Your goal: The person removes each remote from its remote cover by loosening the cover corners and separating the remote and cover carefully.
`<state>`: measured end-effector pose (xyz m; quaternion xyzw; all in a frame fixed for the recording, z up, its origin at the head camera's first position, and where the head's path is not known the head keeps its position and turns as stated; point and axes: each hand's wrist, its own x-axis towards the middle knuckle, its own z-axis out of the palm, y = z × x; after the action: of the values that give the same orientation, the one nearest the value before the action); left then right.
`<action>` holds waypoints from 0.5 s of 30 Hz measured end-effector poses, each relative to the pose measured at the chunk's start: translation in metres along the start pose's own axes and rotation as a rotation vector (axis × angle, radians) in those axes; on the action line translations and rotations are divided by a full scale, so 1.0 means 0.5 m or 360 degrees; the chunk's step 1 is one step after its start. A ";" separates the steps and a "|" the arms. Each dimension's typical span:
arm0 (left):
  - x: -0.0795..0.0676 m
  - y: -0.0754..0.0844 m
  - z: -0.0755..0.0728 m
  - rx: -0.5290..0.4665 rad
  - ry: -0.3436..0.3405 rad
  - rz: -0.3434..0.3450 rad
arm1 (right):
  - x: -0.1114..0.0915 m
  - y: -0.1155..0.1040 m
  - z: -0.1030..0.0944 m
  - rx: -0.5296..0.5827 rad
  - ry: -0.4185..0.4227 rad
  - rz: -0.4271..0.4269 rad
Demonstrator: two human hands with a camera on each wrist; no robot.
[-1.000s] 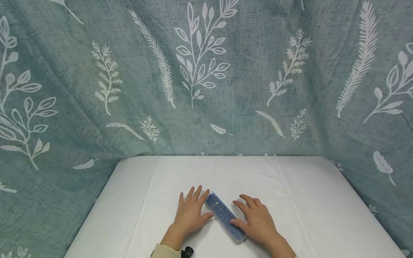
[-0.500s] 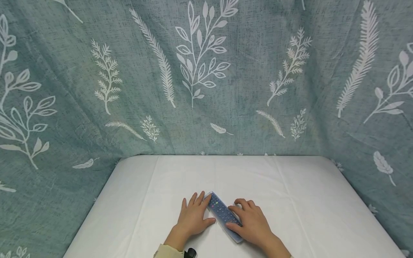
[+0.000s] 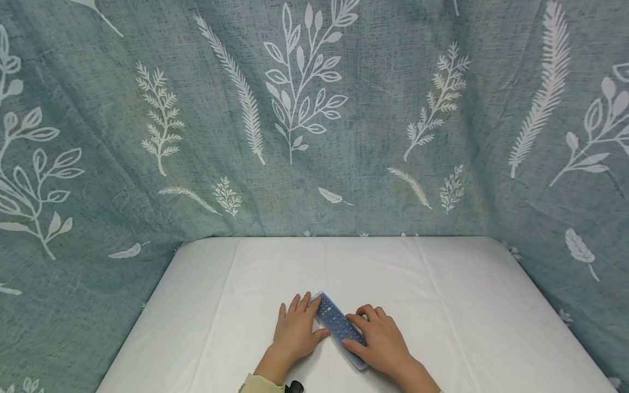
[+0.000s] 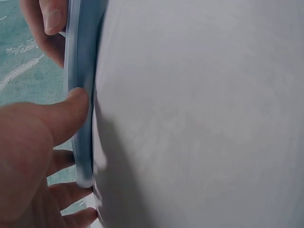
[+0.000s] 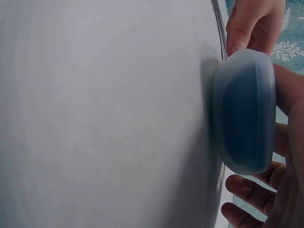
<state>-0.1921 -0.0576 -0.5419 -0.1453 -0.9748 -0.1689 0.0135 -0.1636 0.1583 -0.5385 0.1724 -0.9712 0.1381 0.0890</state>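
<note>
A remote control [image 3: 338, 323] with dark blue keys, in a translucent cover, lies slanted on the white table. My left hand [image 3: 296, 334] is at its far left end; the index fingertip rests on the top corner and the thumb touches the long side. In the left wrist view, that thumb [image 4: 71, 114] presses against the remote's side [image 4: 84, 57]. My right hand [image 3: 385, 339] grips the near half, thumb across the keys and bent index finger at the right edge. In the right wrist view, the remote's rounded near end [image 5: 244, 114] hides part of the right fingers.
The white tabletop [image 3: 245, 273] stretches around both hands. Behind it and at both sides hangs a green curtain [image 3: 363, 136] with white leaf prints. A small black item [image 3: 296, 387] sits by the left sleeve [image 3: 260, 383].
My right hand has moved left, and its index finger has come onto the remote's edge. My left hand has shifted slightly right and nearer, its index fingertip now on the remote's far end.
</note>
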 end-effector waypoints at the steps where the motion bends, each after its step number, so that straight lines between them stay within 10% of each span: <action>1: 0.000 0.001 0.001 0.0000 0.0005 -0.0002 | 0.000 -0.001 0.000 0.0010 0.0000 0.0003; 15: 0.004 0.009 0.003 0.0010 0.0082 0.0004 | 0.002 -0.011 -0.002 0.0066 -0.0018 0.0035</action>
<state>-0.1927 -0.0523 -0.5419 -0.1419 -0.9745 -0.1694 0.0392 -0.1624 0.1532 -0.5362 0.1644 -0.9705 0.1581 0.0783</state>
